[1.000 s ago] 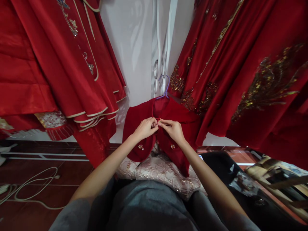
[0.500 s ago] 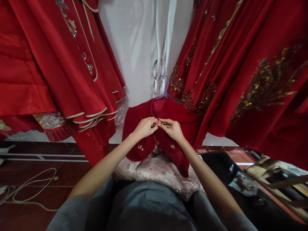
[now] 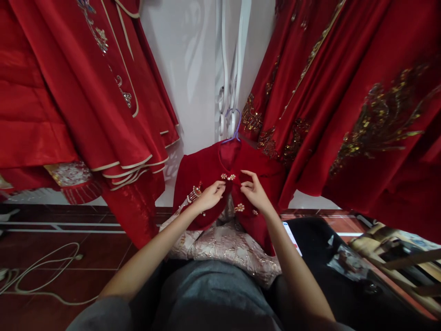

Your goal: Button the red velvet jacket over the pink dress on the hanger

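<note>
A small dark red velvet jacket [image 3: 203, 170] hangs in front of me on a purple hanger [image 3: 234, 126]. Its top gold clasp [image 3: 228, 176] is joined at the collar. My left hand [image 3: 210, 195] pinches the jacket's left front edge just below that clasp. My right hand [image 3: 254, 193] pinches the right front edge opposite it, fingers curled. Lower gold buttons [image 3: 239, 208] show between my wrists. A gold beaded ornament [image 3: 193, 193] sits on the jacket's left side.
Long red embroidered gowns hang at the left [image 3: 86, 92] and right [image 3: 344, 101] of a white wall [image 3: 193, 69]. A pale brocade fabric [image 3: 227, 248] lies on my lap. White cables [image 3: 44, 266] trail on the dark red tiled floor; a black bag [image 3: 320, 243] sits right.
Both hands have left the top clasp, now fastened, and moved down the jacket's front edges. The jacket front has spread flatter, showing the beaded ornament.
</note>
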`<action>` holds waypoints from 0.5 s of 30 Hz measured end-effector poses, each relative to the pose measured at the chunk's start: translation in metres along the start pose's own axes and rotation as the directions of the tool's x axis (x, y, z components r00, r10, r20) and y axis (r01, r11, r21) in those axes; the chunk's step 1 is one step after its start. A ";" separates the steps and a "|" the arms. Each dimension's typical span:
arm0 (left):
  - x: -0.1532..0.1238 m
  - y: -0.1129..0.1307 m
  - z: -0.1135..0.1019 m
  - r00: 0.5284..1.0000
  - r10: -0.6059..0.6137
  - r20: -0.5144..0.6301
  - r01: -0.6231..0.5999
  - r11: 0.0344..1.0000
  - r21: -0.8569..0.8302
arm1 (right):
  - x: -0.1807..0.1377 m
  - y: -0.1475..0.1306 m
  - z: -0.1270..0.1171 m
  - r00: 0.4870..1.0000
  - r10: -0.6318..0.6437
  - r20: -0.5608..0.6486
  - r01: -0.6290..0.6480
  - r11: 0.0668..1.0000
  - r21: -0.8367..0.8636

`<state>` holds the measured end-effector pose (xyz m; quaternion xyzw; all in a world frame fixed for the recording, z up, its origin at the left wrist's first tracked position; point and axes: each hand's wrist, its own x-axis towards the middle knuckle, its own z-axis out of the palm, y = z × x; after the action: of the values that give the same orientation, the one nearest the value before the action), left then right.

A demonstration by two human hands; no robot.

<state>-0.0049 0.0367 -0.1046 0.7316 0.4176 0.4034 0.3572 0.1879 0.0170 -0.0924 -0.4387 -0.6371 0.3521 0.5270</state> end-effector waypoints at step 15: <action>-0.051 0.031 -0.031 0.840 -0.236 0.488 0.337 0.933 -0.129 | -0.032 -0.056 -0.008 0.913 0.056 0.405 0.032 0.978 -0.207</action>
<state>-0.0389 -0.0161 -0.0797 0.6937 0.3801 0.1998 0.5783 0.1874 -0.0339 -0.0512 -0.4123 -0.7637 0.3702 0.3312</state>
